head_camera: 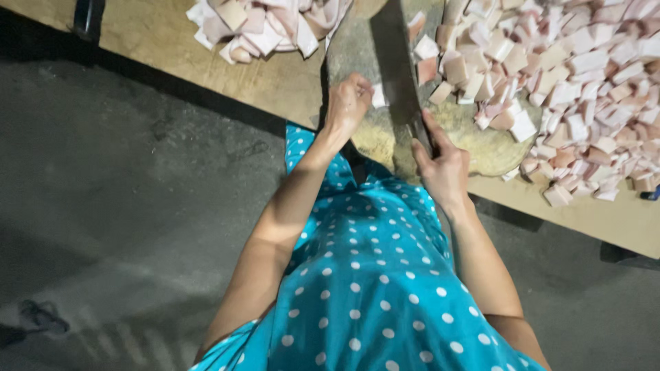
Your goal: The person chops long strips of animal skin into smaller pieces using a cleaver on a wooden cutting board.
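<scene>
The right hand (443, 168) has its fingers wrapped tight round the handle of a cleaver (397, 65), whose blade lies over the round block (481, 148) at the bench's (275, 79) near edge. The left hand (347, 103), fingers curled together, pinches a pale piece (379, 96) just beside the blade, with cut cubes (570, 82) heaped toward the right end.

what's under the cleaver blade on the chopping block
The cleaver lies over the round wooden block, held by the right hand. The left hand pinches a pale piece at its edge. Anything directly beneath the blade is hidden.
</scene>
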